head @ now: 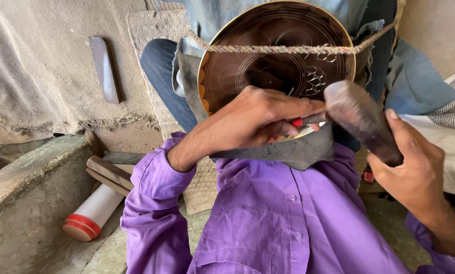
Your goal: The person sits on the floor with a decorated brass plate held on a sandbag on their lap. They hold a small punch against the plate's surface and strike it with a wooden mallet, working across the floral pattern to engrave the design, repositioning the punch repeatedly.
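Round dark brass plate (268, 56) propped upright, engraved circles, wooden mallet (361, 119) tilted against red-handled chisel (308, 121)

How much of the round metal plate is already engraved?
Done: circle lines cover the plate, with petals filled near the right edge. In hand: the left hand holds a small chisel on the lower rim; the right hand holds the mallet. Left: most circles are unfilled.

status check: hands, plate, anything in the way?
Left hand pinches a thin chisel against the round dark plate. Right hand grips a dark mallet, head at the chisel's end. Twisted cord crosses the plate, apart from the chisel.
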Demonstrator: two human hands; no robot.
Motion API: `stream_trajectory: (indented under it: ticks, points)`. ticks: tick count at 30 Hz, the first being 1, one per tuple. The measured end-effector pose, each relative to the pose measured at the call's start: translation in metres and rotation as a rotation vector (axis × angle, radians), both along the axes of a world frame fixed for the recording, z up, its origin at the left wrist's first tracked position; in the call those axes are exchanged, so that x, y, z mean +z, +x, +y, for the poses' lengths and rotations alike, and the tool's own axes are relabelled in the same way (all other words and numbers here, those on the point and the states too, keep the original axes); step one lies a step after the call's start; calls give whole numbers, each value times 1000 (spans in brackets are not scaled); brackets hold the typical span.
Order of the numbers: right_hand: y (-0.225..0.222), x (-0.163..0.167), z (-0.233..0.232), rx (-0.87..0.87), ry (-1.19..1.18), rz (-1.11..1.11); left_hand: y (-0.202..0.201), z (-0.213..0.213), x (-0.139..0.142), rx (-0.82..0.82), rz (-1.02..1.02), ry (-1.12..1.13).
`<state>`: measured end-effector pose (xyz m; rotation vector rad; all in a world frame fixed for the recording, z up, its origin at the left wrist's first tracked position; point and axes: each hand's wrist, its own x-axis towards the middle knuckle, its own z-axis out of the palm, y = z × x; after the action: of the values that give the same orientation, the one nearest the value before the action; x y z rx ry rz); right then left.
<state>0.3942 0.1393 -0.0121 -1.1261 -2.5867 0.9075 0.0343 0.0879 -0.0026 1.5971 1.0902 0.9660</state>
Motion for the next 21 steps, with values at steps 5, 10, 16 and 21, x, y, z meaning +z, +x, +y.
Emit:
stream_trajectory:
  ticks: [5, 10, 16, 21]
  points:
    - [7, -7, -3, -155, -157, 62, -11, 4, 5, -4, 98, -94]
    - [24, -20, -12, -250, -122, 203, -17, 17, 1, -155, 50, 248]
    - [39, -26, -24, -368, -233, 423, -16, 28, -3, -301, 21, 130]
    - [32, -26, -6, 126, 328, 50, -12, 30, -2, -349, 88, 120]
